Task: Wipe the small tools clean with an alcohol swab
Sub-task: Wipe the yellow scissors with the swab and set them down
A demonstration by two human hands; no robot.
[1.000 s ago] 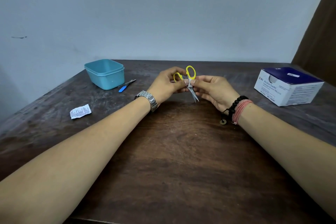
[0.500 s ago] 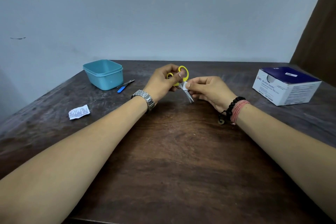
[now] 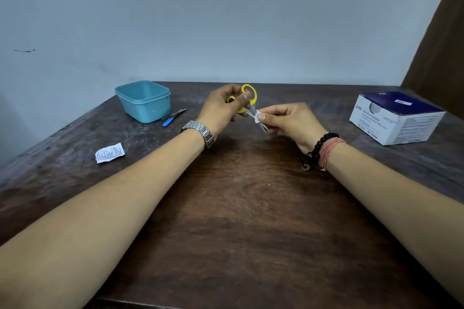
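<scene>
head: swab [image 3: 257,118] around scissors [image 3: 247,105]

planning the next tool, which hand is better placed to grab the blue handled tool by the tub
Left. The left hand is on the same side as the blue-handled tool beside the teal tub, though its grip is on the scissors. The right hand pinches the swab, farther away.

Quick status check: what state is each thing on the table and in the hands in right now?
Scissors: held off the table, blades slightly apart.
Left hand: grips the yellow handles.
Right hand: pinches the swab round a blade.
Teal tub: lid off, upright.
Blue-handled tool: lying beside the tub, untouched.
Swab box: opened.
Wrapper: torn, discarded.
</scene>
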